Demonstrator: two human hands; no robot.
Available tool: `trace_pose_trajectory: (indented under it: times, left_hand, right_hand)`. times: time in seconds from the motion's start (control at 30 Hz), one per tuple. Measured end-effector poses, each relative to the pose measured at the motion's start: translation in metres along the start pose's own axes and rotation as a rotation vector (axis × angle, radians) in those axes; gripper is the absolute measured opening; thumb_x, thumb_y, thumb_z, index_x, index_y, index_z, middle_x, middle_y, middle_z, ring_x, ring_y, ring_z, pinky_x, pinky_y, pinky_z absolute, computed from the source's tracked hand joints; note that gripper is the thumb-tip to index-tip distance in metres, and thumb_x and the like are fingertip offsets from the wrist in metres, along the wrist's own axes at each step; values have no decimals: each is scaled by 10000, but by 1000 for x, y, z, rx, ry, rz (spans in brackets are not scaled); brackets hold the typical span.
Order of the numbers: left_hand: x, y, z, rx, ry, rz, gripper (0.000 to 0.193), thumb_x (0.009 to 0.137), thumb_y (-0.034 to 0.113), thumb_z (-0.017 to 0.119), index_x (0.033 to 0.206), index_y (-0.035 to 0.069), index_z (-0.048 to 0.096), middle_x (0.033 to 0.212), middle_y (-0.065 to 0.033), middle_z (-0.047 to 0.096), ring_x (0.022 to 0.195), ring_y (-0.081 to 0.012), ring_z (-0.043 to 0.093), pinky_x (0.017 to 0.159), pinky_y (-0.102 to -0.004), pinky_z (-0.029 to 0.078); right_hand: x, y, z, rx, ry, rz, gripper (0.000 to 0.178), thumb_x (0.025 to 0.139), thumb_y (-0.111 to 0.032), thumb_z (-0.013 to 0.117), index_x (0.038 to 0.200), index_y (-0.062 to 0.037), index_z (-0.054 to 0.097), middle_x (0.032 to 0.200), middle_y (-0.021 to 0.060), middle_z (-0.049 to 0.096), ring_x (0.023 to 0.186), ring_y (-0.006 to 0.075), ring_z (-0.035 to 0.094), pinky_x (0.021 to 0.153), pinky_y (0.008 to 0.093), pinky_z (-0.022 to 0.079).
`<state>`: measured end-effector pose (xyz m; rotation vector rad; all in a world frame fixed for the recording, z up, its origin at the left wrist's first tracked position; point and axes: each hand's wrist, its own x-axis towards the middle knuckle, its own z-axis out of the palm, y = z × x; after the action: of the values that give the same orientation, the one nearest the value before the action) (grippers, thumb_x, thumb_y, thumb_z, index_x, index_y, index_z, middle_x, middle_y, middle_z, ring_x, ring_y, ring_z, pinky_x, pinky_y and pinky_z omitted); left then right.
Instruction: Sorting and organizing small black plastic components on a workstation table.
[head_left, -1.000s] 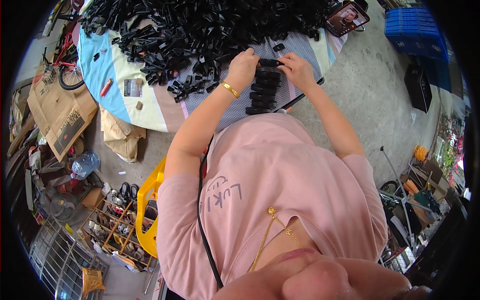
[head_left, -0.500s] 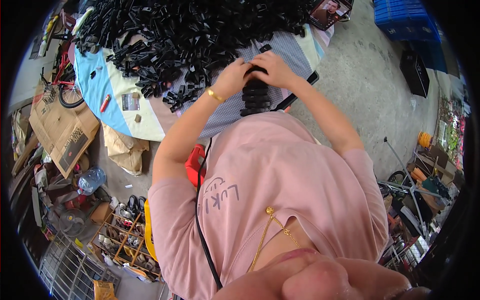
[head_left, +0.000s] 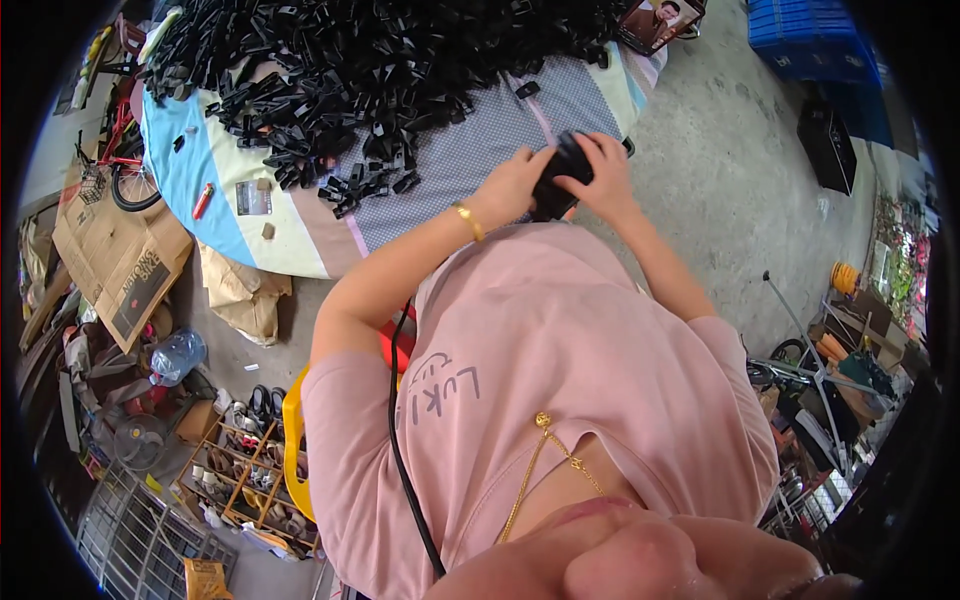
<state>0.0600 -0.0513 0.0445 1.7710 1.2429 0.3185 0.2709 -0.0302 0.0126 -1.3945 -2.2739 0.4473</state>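
Note:
A compact stack of black plastic clips is gripped between my two hands near the edge of the cloth-covered table, close to my shirt. My left hand closes on the stack's left side, a gold bracelet at its wrist. My right hand wraps the right side, fingers over the top and thumb across the front. The fingertips behind the stack are hidden. Beyond the hands spreads a large heap of loose black clips. One single black clip lies apart on the cloth just ahead of my hands.
The striped and dotted cloth carries a red lighter and a small card at left. A screen stands at the far right of the heap. Blue crates and a black box are on the floor at right.
The row of clips that lay on the cloth before me is now up between my hands. Both hands have moved right and nearer to my body.

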Motion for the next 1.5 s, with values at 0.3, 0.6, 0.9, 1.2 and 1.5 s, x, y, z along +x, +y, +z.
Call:
trace_pose_trajectory:
  times: [0.3,0.6,0.9,1.2,1.5]
  left_hand:
    - [63,22,58,257,80,438,416,767,124,644,1156,45,519,1021,-153,540,975,-343,545,830,-406,484]
    - [21,-15,-23,170,472,453,365,716,-5,624,1078,47,620,1062,-130,605,1006,-326,553,882,-407,465]
    - [-69,-171,-175,707,822,-248,284,781,98,640,1060,44,627,1055,-107,615,1006,-309,530,873,-383,429]
    - [-55,-111,-155,-121,998,-114,281,826,28,613,1100,30,551,930,-124,621,819,-257,617,712,-349,530]
    - [-17,-57,-37,-1104,363,-169,447,805,-80,586,1218,14,440,976,-116,540,893,-195,623,665,-307,596]
  right_hand:
    - [-62,57,53,876,341,862,465,898,-357,584,1259,-76,504,1163,91,533,1029,221,529,900,364,442]
    - [-49,87,71,1305,286,1362,453,914,-421,449,1249,-123,512,1103,49,564,1035,210,515,897,522,415]
    - [34,15,23,226,429,176,269,838,-115,600,1095,-35,611,1087,138,598,972,285,576,855,341,474]
    - [107,-16,58,-116,-40,-232,366,795,-44,594,1161,-48,586,1103,103,604,900,271,574,833,333,491]
    - [69,-30,35,293,-38,-38,287,712,-141,715,976,-39,669,876,93,617,814,291,595,750,381,481]
